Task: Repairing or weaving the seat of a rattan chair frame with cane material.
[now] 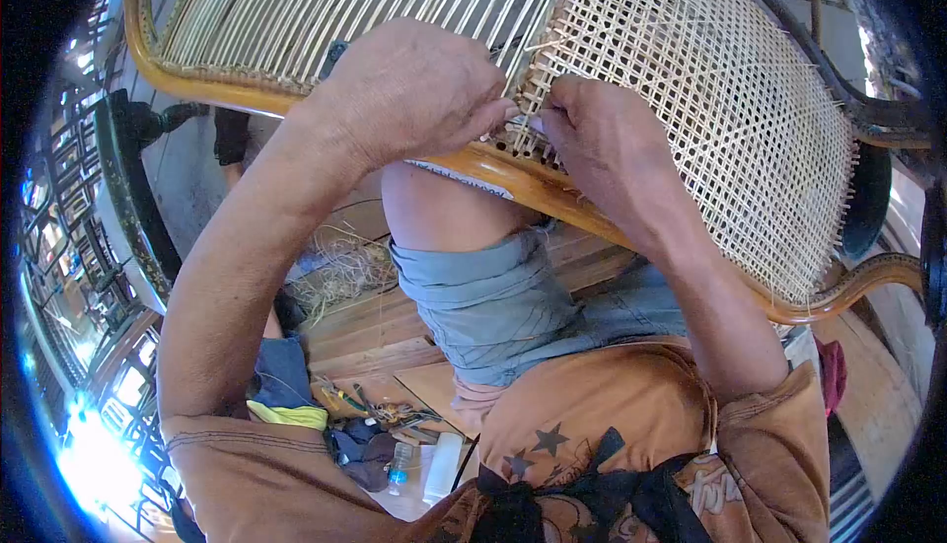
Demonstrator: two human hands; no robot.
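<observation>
A curved chair panel in a varnished wooden frame [493,173] rests over my lap. Its right part is woven cane mesh [710,99] with small open holes; on the left, pale cane strands [326,0] run side by side without cross weave. At the border between them, by the near frame edge, both hands work close together. My left hand [424,89] is closed, thumb and fingertips pinched on a thin pale cane strand. My right hand [612,134] is closed too, its fingers curled in at the mesh edge on the strand. The fingertips are partly hidden.
Below the panel are wooden boards [370,346] with a heap of cane scraps [345,272]. Lower down lie hand tools [385,410], a clear bottle [400,469], a white bottle [442,469] and a yellow cloth [286,415]. A dark round-edged furniture piece [138,193] stands at the left.
</observation>
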